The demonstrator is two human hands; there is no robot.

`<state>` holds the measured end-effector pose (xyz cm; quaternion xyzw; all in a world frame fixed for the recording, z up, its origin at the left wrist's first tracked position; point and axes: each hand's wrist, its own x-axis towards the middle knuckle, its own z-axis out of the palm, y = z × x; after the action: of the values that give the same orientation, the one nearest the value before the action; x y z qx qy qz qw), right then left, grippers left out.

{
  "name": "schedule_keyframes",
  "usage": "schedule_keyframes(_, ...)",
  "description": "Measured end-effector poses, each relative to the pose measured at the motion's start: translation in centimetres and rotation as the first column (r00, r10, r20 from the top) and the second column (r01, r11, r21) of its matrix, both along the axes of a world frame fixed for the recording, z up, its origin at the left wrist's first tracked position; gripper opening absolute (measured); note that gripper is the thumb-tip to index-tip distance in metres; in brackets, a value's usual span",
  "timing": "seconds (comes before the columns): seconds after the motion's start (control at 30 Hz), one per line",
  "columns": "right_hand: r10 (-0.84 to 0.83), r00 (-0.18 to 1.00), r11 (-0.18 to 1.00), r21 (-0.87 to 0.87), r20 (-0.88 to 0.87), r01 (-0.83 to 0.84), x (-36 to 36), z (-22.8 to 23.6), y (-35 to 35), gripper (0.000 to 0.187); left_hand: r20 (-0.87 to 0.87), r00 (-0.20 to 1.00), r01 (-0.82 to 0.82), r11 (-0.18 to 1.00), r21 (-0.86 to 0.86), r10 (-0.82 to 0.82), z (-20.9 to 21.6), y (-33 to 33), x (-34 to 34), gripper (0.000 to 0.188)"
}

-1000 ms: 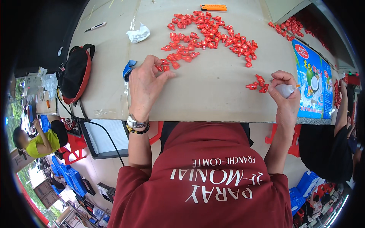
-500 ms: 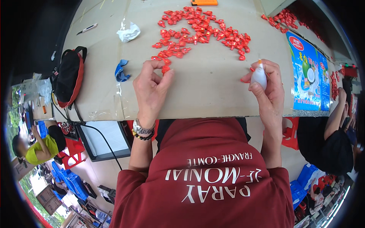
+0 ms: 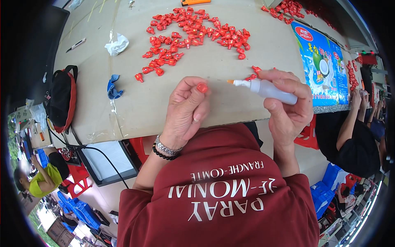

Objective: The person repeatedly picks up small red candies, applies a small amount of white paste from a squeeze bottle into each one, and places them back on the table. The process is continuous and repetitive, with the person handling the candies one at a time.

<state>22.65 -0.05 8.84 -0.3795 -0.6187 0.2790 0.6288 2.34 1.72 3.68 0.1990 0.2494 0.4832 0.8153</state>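
Between the thumb and fingers of my left hand point(image 3: 187, 107) is a small red plastic part point(image 3: 202, 87), lifted over the near part of the table. My right hand point(image 3: 290, 103) grips a small white squeeze bottle point(image 3: 273, 91) lying nearly level, its thin orange-based nozzle pointing left at the red part. A gap remains between the nozzle tip and that part. Past my hands, many like red parts point(image 3: 193, 31) lie in a loose heap, with a few strays point(image 3: 147, 70) at its near left. Two or so more red parts point(image 3: 255, 70) rest just beyond the bottle.
On the left lie a blue scrap point(image 3: 115, 87), crumpled white tissue point(image 3: 117, 44), a utility knife point(image 3: 76, 45) and a black-and-red bag point(image 3: 62, 99). A blue printed sheet point(image 3: 306, 61) covers the table's right side. An orange object point(image 3: 196, 2) sits at the far edge. Other people work at both sides.
My left hand has picked a red part from the heap and brought it right and nearer. My right hand has tipped the bottle from upright to level, nozzle leftward. The view has shifted slightly.
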Motion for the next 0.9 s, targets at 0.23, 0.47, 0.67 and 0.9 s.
schedule_keyframes(0.23, -0.061, 0.97, 0.988, 0.154, 0.233, 0.025, -1.0, -0.2, -0.3, 0.028, 0.105, 0.991, 0.087, 0.995, -0.051, -0.082, 0.3, -0.6, 0.2, 0.018)
schedule_keyframes(0.47, -0.037, 0.943, 0.989, 0.15, 0.332, -0.014, -1.1, -0.2, -0.5, 0.028, 0.098, 0.989, 0.115, 0.992, -0.047, -0.11, 0.3, -0.8, 0.2, 0.018)
schedule_keyframes(0.67, -0.037, 0.927, 0.987, 0.159, 0.372, -0.024, -1.2, -0.1, -0.5, 0.028, 0.092, 0.988, 0.126, 0.991, -0.042, -0.122, 0.3, -1.0, 0.3, 0.02)
schedule_keyframes(0.9, -0.044, 0.919, 0.987, 0.158, 0.392, -0.02, -1.3, 0.0, -0.5, 0.028, 0.09, 0.988, 0.127, 0.991, -0.046, -0.122, 0.2, -1.0, 0.2, 0.02)
